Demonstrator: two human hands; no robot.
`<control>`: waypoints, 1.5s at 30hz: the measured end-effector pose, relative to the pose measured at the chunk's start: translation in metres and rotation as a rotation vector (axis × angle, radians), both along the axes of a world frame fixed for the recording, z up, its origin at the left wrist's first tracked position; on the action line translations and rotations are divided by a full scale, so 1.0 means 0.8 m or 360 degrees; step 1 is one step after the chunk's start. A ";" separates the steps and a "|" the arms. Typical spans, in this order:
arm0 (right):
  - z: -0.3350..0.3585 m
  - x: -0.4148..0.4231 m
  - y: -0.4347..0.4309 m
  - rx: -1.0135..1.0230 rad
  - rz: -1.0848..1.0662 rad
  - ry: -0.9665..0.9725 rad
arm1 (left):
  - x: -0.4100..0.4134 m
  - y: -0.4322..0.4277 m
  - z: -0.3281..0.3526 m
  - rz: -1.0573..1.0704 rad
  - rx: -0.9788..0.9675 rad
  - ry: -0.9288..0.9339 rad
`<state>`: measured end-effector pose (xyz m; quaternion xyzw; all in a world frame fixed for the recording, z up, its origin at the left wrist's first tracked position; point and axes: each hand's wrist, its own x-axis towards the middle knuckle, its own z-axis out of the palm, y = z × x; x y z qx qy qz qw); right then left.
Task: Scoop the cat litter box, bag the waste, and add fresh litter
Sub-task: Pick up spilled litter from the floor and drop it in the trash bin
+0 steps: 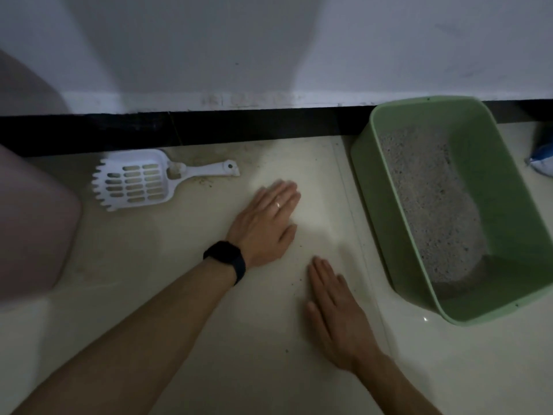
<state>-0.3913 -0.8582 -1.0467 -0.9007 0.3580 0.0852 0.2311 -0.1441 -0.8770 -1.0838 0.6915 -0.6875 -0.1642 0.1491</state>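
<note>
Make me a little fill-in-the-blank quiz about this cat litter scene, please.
1. The litter box holding grey litter is ____ in colour.
2. The white scoop lies on the ____, near the wall.
3. A black watch sits on the ____ wrist.
4. The left hand and the right hand, fingers straight, hold ____.

Missing words: green; floor; left; nothing.
</note>
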 end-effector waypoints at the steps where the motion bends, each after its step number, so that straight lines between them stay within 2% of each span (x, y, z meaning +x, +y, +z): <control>1: 0.003 -0.004 0.005 0.0020 -0.0009 -0.0033 | 0.007 -0.015 0.002 0.0069 0.0047 -0.0017; 5: 0.007 0.023 -0.037 -0.0106 -0.0263 -0.0115 | 0.012 -0.045 0.001 0.0089 0.0232 -0.0119; 7: 0.003 0.044 -0.072 -0.0138 -0.0415 -0.0138 | 0.001 -0.035 -0.002 0.0060 0.0227 -0.0175; 9: -0.004 0.062 -0.103 -0.0153 -0.0525 -0.0133 | -0.014 -0.011 -0.003 -0.0111 0.0168 -0.0139; 11: -0.015 0.074 -0.124 -0.0137 -0.0610 -0.0079 | -0.023 0.017 -0.001 -0.0425 0.0140 -0.0014; 13: -0.024 0.076 -0.129 -0.0095 -0.0677 -0.0025 | -0.022 0.034 -0.001 -0.0517 0.0063 0.0085; 16: -0.026 0.062 -0.100 -0.0085 -0.0594 -0.0016 | -0.002 0.014 -0.006 -0.0251 -0.0078 0.0097; 19: -0.013 0.041 -0.047 0.0061 -0.0366 -0.0045 | 0.018 -0.034 -0.003 -0.0049 -0.0015 0.0088; 23: 0.001 0.028 -0.038 0.0215 -0.0231 0.0034 | 0.027 -0.096 0.006 -0.0023 0.0197 -0.0027; 28: 0.003 0.031 -0.044 0.0273 -0.0248 0.0017 | 0.015 -0.149 0.016 -0.0209 0.0320 -0.0161; 30: 0.002 0.030 -0.042 0.0265 -0.0264 -0.0045 | 0.006 -0.142 0.014 -0.0221 0.0358 -0.0118; 33: 0.002 0.026 -0.048 0.0321 -0.0334 -0.0252 | -0.013 -0.093 0.006 -0.0258 0.0184 -0.0013; 36: 0.009 0.023 -0.058 0.0394 -0.0667 -0.0570 | -0.033 -0.027 0.004 -0.0411 0.0135 0.0078; 38: 0.011 0.033 -0.074 0.0229 -0.0854 -0.0728 | -0.042 0.011 0.006 -0.0447 0.0060 0.0174; 41: -0.006 0.060 -0.113 -0.0048 -0.0738 -0.0591 | -0.045 0.045 0.012 -0.0484 -0.0083 0.0310; 43: -0.019 0.072 -0.139 -0.0041 -0.0692 -0.0343 | -0.041 0.048 0.020 -0.0414 -0.0165 0.0356; 45: -0.024 0.067 -0.146 0.0015 -0.0665 -0.0184 | -0.030 0.035 0.023 -0.0194 -0.0206 0.0385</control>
